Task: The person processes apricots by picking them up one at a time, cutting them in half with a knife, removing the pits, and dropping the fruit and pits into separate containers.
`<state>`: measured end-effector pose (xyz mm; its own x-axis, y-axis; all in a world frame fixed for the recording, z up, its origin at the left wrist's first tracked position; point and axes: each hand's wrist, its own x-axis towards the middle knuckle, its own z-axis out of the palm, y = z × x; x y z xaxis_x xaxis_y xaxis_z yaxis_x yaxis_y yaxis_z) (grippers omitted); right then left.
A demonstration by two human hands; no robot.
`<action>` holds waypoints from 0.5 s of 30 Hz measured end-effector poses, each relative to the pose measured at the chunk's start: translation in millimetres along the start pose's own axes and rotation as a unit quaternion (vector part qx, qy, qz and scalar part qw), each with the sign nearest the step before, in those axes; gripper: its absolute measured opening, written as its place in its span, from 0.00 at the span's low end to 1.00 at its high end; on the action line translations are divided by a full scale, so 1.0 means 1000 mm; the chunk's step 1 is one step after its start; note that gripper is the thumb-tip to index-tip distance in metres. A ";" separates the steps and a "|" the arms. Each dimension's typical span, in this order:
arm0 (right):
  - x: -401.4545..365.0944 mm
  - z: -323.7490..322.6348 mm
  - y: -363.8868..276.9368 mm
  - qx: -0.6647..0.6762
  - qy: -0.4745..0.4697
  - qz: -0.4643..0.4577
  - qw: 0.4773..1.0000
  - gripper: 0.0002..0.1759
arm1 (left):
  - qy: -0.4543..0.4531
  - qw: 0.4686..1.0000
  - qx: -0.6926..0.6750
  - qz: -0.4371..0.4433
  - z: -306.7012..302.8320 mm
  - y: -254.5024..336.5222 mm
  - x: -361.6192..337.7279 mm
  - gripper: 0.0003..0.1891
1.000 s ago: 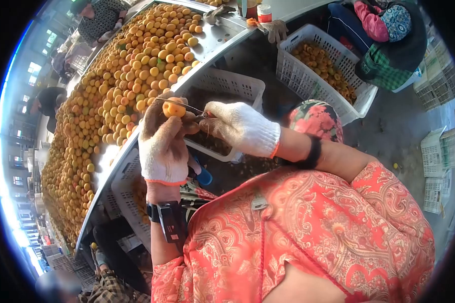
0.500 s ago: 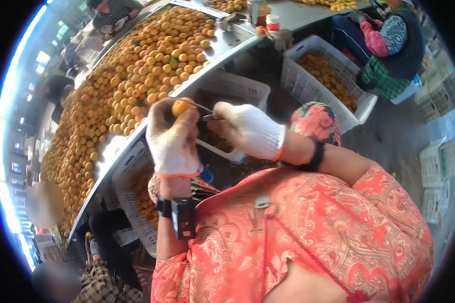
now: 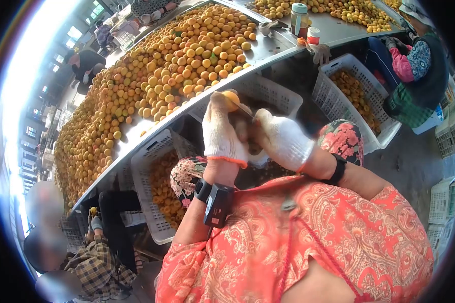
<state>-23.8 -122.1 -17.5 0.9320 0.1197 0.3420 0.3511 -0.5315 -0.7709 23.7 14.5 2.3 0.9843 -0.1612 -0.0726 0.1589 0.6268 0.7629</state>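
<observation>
In my left hand (image 3: 220, 130), gloved in white knit, an apricot (image 3: 231, 100) is held up between thumb and fingers. My right hand (image 3: 284, 141), in the same kind of glove, is closed around a thin metal tool (image 3: 245, 109). The tool's tip points at the apricot's right side and appears to touch it; the exact contact is too small to tell. Its handle is mostly hidden in the glove. Both hands are in front of the table edge, above a white plastic crate (image 3: 275, 96) under the table.
Whole apricots (image 3: 166, 76) are heaped on the metal table (image 3: 136, 132). Crates of opened fruit stand at left (image 3: 159, 233) and right (image 3: 333, 68). A jar (image 3: 299, 20) and a red-and-white tub (image 3: 313, 36) stand on the table. Co-workers sit at right (image 3: 414, 70) and lower left (image 3: 98, 262).
The view has shifted, so the table and hands sit farther right in it. My hands are still together at the apricot, with the tool still against or close to it.
</observation>
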 end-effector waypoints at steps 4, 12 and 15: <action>0.000 0.003 0.001 -0.099 0.025 -0.022 0.995 0.12 | -0.009 0.999 0.009 -0.038 0.002 0.004 -0.005 0.20; -0.003 0.008 -0.004 -0.134 -0.004 0.007 0.991 0.09 | 0.036 0.996 -0.058 -0.052 -0.010 -0.024 -0.005 0.24; -0.001 0.008 -0.006 -0.110 0.013 -0.006 0.994 0.08 | 0.011 0.999 -0.013 -0.043 -0.017 -0.018 0.000 0.25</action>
<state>-26.5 -112.6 -17.5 0.9245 0.1074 0.3658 0.3313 -0.7009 -0.6316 21.8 16.4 -22.6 0.9681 -0.1990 -0.1520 0.2453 0.6313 0.7357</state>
